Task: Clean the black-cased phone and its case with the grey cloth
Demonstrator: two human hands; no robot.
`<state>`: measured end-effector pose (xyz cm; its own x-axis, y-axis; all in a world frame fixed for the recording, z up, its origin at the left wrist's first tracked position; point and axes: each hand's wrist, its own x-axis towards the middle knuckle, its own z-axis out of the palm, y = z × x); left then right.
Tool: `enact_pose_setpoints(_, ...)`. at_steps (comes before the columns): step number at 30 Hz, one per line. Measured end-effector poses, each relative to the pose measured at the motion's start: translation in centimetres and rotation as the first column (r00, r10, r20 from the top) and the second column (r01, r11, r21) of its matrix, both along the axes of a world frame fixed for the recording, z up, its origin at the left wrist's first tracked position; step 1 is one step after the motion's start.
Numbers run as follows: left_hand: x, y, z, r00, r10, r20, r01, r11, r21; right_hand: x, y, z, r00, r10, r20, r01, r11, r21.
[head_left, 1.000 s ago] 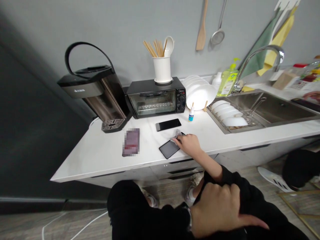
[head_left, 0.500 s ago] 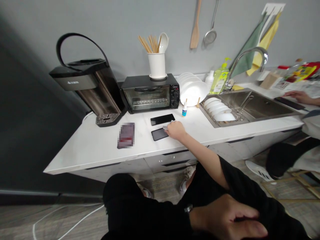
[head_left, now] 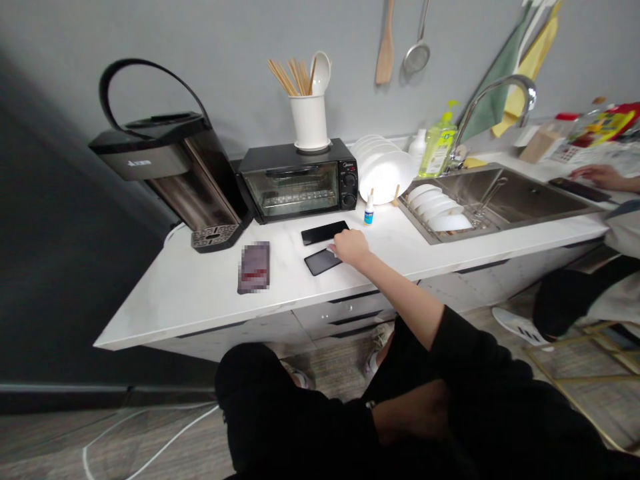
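Note:
My right hand (head_left: 351, 247) is over the lower dark phone (head_left: 320, 261), closed on a small pale wipe (head_left: 331, 248) that shows at its fingertips. Just behind lies a second phone (head_left: 323, 233), black and glossy, its right end close to my knuckles. A small white bottle with a blue label (head_left: 369, 213) stands upright past that hand. To the left lies a flat, dark, blurred-out item (head_left: 254, 268). Low in front of my body is my left hand (head_left: 415, 410), its fingers hidden by shadow and my dark sleeve.
On the white counter (head_left: 165, 300) stand a water dispenser (head_left: 200, 180), a toaster oven (head_left: 300, 187) with a utensil holder (head_left: 310, 123) on top, and racked plates (head_left: 385, 177). The sink (head_left: 525, 200) holds bowls (head_left: 440, 210). Another person's hand (head_left: 603, 177) is at far right.
The whole view has shifted slightly. My right hand stays at the lower phone with the wipe. My left hand has drawn back, and its fingers no longer show.

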<state>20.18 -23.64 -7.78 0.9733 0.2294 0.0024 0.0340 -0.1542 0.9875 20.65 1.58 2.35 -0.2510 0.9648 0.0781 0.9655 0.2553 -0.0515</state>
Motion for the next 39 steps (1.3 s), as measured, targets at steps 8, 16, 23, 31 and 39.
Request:
enact_pose_setpoints(8, -11.0, 9.1, 7.2, 0.812, 0.583, 0.04, -0.499, 0.657, 0.565, 2.9, -5.1, -4.7, 0.978, 0.098, -0.184, -0.069, 0.985, 0.159)
enact_pose_setpoints(16, -18.0, 19.0, 4.5, 0.488, 0.862, 0.14, -0.618, 0.227, 0.753, 2.6, -6.0, -5.9, 0.952, 0.15, -0.266, -0.073, 0.957, 0.281)
enact_pose_setpoints(23, -18.3, 19.0, 4.1, 0.564, 0.816, 0.126, -0.573, 0.277, 0.771, 2.5, -5.8, -6.9, 0.911, 0.111, -0.397, 0.027, 0.945, 0.325)
enact_pose_setpoints(31, -18.4, 18.8, 4.4, 0.588, 0.808, 0.043, -0.61, 0.407, 0.68, 0.9, -8.1, -6.6, 0.819, 0.396, -0.415, -0.294, 0.911, 0.29)
enact_pose_setpoints(39, -17.6, 19.0, 5.0, 0.564, 0.826, 0.006, -0.668, 0.451, 0.592, 3.4, -6.7, -5.2, 0.796, 0.49, -0.354, -0.425, 0.87, 0.249)
